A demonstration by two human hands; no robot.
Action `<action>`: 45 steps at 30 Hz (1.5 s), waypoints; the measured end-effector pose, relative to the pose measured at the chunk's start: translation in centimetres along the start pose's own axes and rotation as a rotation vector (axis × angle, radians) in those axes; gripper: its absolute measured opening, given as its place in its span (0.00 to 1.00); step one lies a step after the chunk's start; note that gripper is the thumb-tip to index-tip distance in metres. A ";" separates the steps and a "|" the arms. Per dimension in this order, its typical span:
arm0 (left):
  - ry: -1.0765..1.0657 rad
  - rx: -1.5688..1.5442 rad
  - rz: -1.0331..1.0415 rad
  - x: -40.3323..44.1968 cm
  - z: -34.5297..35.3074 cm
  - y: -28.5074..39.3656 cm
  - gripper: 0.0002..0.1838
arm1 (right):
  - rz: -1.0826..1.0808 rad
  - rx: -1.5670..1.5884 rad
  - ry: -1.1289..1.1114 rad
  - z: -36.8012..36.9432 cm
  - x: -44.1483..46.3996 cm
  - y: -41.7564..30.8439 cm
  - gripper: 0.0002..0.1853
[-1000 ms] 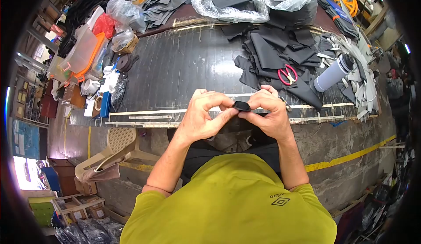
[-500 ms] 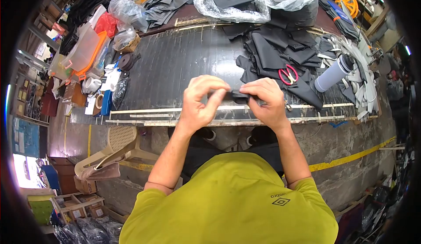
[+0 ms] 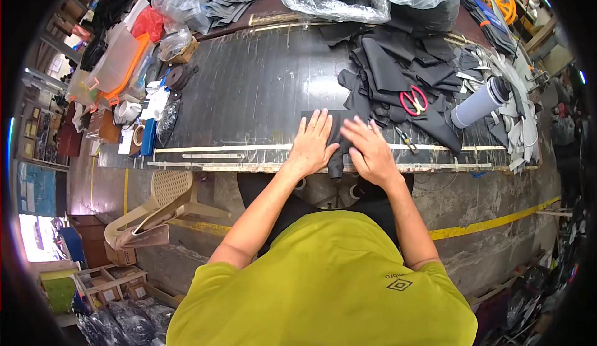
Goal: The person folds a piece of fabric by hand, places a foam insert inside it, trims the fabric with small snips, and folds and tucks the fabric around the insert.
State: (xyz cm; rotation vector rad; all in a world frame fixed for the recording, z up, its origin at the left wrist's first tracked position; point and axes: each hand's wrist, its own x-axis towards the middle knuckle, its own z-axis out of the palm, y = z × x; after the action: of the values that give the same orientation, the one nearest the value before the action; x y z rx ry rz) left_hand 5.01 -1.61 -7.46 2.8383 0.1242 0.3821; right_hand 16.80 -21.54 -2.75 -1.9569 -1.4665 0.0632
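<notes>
A small charcoal-black piece of cloth-like sheet [image 3: 336, 128] lies at the near edge of the long, scuffed black tabletop [image 3: 249, 91], its narrow lower end hanging over the rim. My left hand [image 3: 311, 145] rests flat on it, fingers spread, pinching nothing; my right hand [image 3: 373, 154] is spread just beside (blurred, so I cannot tell whether it touches). I judge the piece light, limp and hard to damage, best taken by that hanging end.
</notes>
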 end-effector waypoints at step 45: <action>0.207 -1.077 -0.458 -4.6 -11.4 -1.2 0.12 | 0.481 0.868 0.313 -2.2 -1.6 -2.0 0.13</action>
State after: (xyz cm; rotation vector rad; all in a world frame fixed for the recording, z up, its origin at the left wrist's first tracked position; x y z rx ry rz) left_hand -2.58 1.95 1.60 1.6475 0.4425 0.4505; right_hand 15.50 -23.74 -0.56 -1.4433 -0.5715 0.4943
